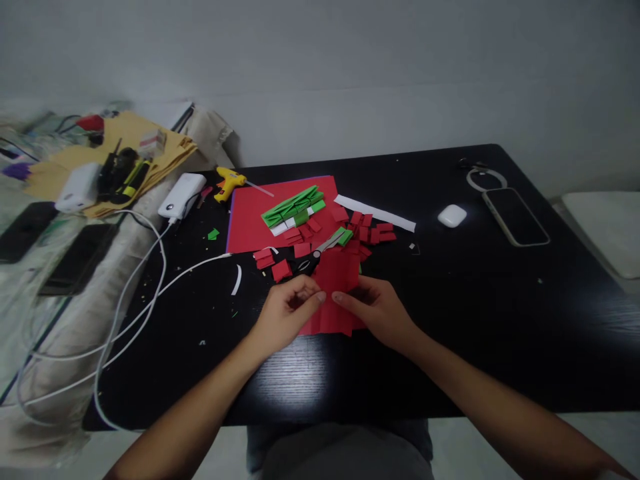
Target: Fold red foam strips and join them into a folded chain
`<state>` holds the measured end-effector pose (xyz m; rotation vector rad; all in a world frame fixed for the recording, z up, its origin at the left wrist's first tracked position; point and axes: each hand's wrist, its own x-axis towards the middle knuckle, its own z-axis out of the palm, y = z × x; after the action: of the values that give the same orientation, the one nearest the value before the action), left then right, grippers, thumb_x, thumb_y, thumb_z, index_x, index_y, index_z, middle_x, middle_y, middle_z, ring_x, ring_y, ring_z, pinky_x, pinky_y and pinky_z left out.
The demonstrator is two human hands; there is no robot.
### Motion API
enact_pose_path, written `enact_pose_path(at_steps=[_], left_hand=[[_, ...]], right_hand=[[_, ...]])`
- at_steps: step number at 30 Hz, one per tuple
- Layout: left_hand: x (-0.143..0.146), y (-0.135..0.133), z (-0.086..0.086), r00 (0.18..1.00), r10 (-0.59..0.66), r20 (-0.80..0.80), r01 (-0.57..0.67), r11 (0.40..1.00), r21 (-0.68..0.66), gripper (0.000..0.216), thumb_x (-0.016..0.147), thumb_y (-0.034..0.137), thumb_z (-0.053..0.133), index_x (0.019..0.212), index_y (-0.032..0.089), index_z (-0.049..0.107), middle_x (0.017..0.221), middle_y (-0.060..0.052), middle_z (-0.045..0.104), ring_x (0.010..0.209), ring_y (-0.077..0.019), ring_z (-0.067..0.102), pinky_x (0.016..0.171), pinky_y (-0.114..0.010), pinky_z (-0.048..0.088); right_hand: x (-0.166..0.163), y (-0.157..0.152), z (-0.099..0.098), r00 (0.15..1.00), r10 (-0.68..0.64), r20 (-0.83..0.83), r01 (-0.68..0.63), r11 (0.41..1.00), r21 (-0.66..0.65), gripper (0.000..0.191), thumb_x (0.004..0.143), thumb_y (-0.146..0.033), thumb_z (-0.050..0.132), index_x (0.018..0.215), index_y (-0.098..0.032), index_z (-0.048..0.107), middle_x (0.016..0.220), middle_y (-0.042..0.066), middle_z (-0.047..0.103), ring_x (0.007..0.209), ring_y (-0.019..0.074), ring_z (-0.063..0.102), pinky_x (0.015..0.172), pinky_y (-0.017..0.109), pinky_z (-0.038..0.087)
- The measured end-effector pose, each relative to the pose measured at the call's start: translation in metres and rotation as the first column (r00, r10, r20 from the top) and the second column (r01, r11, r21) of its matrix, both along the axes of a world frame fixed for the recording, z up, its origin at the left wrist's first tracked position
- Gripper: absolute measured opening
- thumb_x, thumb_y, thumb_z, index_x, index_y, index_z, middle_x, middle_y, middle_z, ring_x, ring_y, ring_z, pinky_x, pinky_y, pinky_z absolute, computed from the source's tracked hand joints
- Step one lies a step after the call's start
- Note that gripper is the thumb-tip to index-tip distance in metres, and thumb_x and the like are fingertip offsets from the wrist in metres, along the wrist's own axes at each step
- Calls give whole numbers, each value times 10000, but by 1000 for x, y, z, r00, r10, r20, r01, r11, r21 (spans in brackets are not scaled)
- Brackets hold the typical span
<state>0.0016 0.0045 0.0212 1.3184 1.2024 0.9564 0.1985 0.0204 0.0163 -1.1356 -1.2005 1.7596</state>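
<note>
Between my two hands is a creased sheet of red paper (334, 267), held above the near part of the black table. My left hand (287, 303) pinches its left side, thumb on top and fingers curled behind. On the other side my right hand (377, 307) grips it the same way, its thumb close to the left one. Just beyond the paper lie scissors (320, 252), partly covered, beside a small green folded piece (345, 236). Small red folded paper pieces (367, 230) are scattered around them. Farther back, folded green paper strips (295, 207) rest on a red sheet (250, 223).
A yellow glue gun (230, 181) and a white power bank (183, 193) with cables stand at the back left. A white paper strip (375, 213) lies behind the red pieces. Rightward are a white earbud case (452, 215) and a phone (516, 217). Tools (125, 175) lie on envelopes left.
</note>
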Motion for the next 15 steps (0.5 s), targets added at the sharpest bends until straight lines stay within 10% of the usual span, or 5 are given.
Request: enact_pose_path(at_steps=[15], left_hand=[[1,0,-2,998,45,-34,-44,998,43,269,898,396,709,793,149,696,604,35,544,550,-93,440,531,-212,354]], right_hand=[[-1,1,-4,999,-12,-49,11,1000,-19,327,765,-490,844,930,-214,783,882,41,793,839,240,750,805,381,607]])
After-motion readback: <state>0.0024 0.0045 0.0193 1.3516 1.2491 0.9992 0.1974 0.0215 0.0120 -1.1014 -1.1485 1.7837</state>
